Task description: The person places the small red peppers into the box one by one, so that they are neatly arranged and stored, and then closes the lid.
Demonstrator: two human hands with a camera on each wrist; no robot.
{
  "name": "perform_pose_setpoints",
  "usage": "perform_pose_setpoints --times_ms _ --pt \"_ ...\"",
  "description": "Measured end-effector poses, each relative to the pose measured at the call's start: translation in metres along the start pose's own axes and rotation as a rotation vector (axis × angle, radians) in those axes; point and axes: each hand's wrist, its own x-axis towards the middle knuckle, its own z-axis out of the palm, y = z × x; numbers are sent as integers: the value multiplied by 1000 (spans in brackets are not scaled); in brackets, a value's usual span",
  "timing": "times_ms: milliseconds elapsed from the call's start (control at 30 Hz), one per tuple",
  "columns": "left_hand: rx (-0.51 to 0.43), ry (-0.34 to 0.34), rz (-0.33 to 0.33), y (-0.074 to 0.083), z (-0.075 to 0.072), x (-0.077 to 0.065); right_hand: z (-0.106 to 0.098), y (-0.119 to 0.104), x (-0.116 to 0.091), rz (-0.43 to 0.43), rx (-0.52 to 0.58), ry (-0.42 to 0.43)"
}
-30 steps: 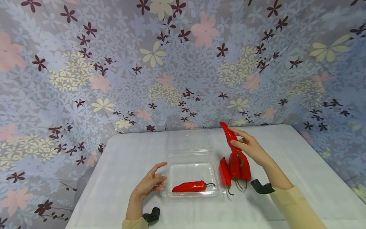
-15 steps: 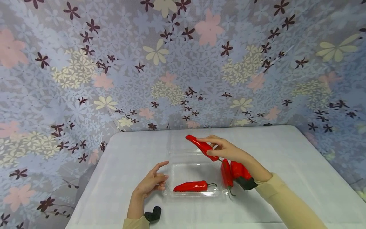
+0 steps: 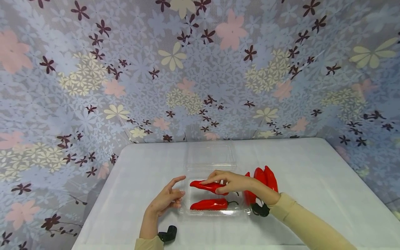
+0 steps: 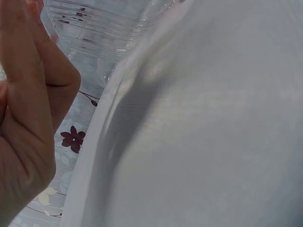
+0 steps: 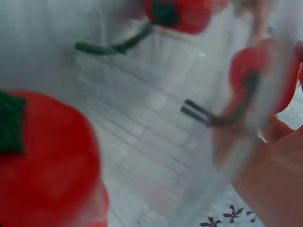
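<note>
- Right hand [image 3: 232, 181]: pinching a long, glossy red pepper [image 3: 201, 185] between thumb and fingers, above or in the far part of a clear plastic hinged container [image 3: 215, 212]; floor contact cannot be told.
- Second glossy red pepper [image 3: 209, 204]: lying along the near side inside.
- Left hand [image 3: 167, 199]: gripping nothing, index finger extending beside the left rim.
- Further red peppers [image 3: 265, 178]: lying to the right, partly hidden by the forearm in the head view.
- Right wrist view: showing green stems [image 5: 132, 40] close up.
- Left wrist view: revealing the ridged plastic wall [image 4: 94, 23].

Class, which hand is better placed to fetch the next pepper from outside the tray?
Probably the right hand: it's nearer the loose peppers; the left hand is across the tray from them.
</note>
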Motion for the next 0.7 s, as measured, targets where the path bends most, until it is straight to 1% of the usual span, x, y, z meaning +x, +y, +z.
perform_pose_setpoints --times_ms 233,367,533,633,700 --pt "-8 -6 5 0 -2 1 7 9 1 2 -30 -47" --pt "-6 -9 11 -1 -1 1 11 11 1 31 -27 -60" --pt "-2 -5 13 -1 -2 1 18 15 1 85 -59 -64" --pt "1 -6 14 -1 -2 1 20 17 1 98 -76 -66" --pt "2 -8 17 -2 -2 1 21 19 1 89 -88 -68"
